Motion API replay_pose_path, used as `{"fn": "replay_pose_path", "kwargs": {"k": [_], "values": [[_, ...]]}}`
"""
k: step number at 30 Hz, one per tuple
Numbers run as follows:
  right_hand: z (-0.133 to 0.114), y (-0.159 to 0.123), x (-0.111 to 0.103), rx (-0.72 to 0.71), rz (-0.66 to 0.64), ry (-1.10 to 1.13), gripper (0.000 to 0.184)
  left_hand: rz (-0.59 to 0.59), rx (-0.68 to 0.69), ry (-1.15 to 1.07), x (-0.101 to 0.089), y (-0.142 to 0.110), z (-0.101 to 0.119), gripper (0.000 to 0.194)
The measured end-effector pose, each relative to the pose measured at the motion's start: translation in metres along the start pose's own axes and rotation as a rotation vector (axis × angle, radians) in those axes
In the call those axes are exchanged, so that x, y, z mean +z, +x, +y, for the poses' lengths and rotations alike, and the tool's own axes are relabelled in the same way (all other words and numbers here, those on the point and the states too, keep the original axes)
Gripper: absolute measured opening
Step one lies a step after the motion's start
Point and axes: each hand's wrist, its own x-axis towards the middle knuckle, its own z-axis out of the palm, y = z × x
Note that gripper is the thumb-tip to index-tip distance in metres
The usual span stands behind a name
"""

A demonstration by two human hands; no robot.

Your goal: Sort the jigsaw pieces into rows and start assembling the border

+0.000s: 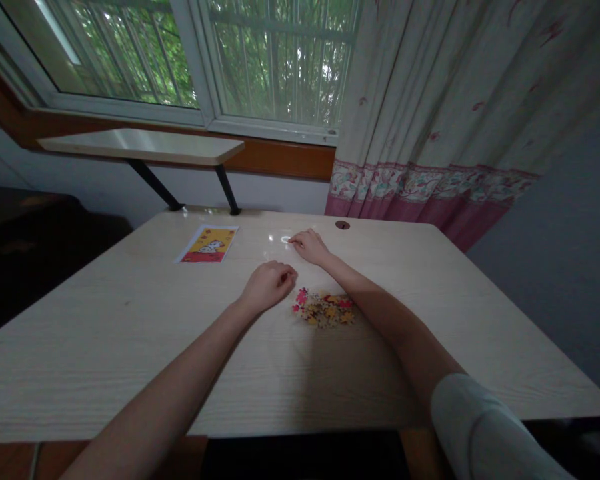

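A heap of jigsaw puzzle pieces (325,308), yellow, red, pink and pale, lies on the table in front of me. My left hand (269,287) rests just left of the heap with its fingers curled and thumb and fingertips drawn together; whatever is between them is hidden. Farther back, my right hand (310,247) is low over the table, its fingertips pinched near a bright patch of reflected light. Anything in that pinch is too small to make out. The right forearm passes along the right side of the heap.
A picture sheet (209,244) with a white animal on yellow and red lies at the back left of the wooden table (130,347). A raised shelf (145,147) on black legs stands behind it. A round cable hole (343,225) is near the back edge, by the curtain (410,147).
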Motion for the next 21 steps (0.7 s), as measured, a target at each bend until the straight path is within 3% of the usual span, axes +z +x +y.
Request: {"fn": "replay_pose_path", "kwargs": {"k": [11,14,21], "values": [[0.002,-0.004,-0.011,-0.001,0.126,0.148,0.018,-0.064,0.077,-0.034,-0.006,-0.002,0.007,0.02],[-0.003,-0.022,-0.029,-0.015,0.089,0.223,0.017,-0.081,0.113,-0.026,-0.006,-0.001,0.01,0.021],[-0.021,-0.101,-0.099,-0.106,-0.17,0.243,0.02,-0.066,0.13,-0.02,-0.003,-0.001,0.02,0.022]]}}
